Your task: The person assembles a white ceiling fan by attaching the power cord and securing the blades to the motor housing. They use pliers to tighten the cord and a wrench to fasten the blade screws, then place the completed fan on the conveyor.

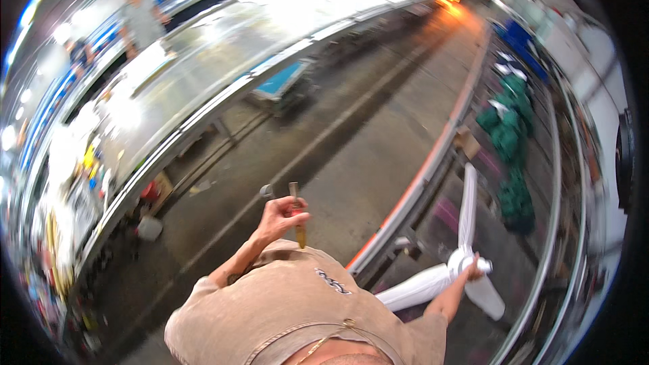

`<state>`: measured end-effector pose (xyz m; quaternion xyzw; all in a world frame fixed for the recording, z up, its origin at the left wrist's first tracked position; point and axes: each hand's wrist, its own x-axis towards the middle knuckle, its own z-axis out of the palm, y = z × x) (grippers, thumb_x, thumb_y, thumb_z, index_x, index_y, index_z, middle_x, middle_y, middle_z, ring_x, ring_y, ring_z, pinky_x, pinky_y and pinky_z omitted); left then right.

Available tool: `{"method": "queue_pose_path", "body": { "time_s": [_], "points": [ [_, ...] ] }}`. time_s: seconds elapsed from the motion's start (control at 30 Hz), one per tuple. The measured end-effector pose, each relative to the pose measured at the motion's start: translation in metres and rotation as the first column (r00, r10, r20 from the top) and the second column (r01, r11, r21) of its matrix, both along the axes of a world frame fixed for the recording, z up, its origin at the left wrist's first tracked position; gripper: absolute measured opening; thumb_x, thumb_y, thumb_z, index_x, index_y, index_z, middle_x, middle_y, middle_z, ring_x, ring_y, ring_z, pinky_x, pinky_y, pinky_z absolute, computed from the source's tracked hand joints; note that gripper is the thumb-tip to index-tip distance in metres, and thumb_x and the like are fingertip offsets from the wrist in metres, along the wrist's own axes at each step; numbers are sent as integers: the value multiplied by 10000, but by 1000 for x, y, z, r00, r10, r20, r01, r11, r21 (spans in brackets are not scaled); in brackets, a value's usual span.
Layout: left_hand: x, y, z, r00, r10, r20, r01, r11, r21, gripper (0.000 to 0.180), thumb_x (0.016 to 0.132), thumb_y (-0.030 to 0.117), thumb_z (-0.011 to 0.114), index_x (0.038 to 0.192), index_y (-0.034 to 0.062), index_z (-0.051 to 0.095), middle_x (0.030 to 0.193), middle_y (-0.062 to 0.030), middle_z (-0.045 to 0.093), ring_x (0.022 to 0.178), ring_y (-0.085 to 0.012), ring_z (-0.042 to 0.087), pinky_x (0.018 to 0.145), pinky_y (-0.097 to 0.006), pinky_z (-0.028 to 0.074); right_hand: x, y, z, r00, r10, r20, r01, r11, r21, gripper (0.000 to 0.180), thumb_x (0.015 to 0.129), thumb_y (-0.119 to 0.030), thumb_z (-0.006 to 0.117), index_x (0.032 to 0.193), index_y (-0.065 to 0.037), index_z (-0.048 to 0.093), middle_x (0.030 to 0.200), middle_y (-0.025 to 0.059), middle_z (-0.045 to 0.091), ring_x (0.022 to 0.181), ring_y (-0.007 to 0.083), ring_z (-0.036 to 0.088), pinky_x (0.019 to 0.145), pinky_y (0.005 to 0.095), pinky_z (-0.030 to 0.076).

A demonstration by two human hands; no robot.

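Note:
My left hand [282,220], in front of my chest, is closed around a slim hand tool [300,235] with an amber and red handle; its exact kind is unclear. A small round grey piece [266,190] shows just beyond those fingers, and I cannot tell whether the hand holds it too. Out to the right, my right hand [471,270] is closed on the hub of a white three-bladed fan [466,213]. One blade points away from me, one runs toward my body and one lies to the lower right. The fan is over the dark bench on my right.
Green bundled fabric [510,132] lies farther along the right-hand bench, beside a blue bin [524,47]. An orange-edged rail [433,162] borders this bench. Across the aisle floor [338,162] runs a long shiny table [223,47], with a person [140,17] behind it.

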<state>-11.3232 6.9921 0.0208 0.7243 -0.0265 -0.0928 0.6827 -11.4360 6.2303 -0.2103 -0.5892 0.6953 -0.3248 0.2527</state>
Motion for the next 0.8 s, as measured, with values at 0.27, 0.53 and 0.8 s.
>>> {"method": "queue_pose_path", "body": {
  "time_s": [0.27,0.53,0.8],
  "points": [
    [-6,7,-28,997,56,-54,-64,982,-179,186,921,72,790,1075,17,700,785,76,607,689,-17,531,634,-204,431,30,106,-8,979,164,120,-140,973,-184,932,825,-531,829,1387,141,511,1340,296,617,1272,401,612,1097,507,462],
    [5,8,-11,989,-131,-71,127,990,-65,208,903,68,805,1077,23,700,803,89,621,705,-2,535,640,-191,441,83,501,136,-314,478,820,-900,-426,-97,1089,853,-190,892,1673,-150,176,1577,186,443,1431,276,478,1155,459,458],
    [3,28,1,962,-271,-34,273,944,188,273,866,121,870,1074,29,720,776,91,600,687,-8,480,601,-205,424,75,617,146,-569,484,664,-769,-599,-222,1074,848,-22,788,1685,-119,122,1530,117,449,1369,229,497,1093,387,460]
  ]
}}
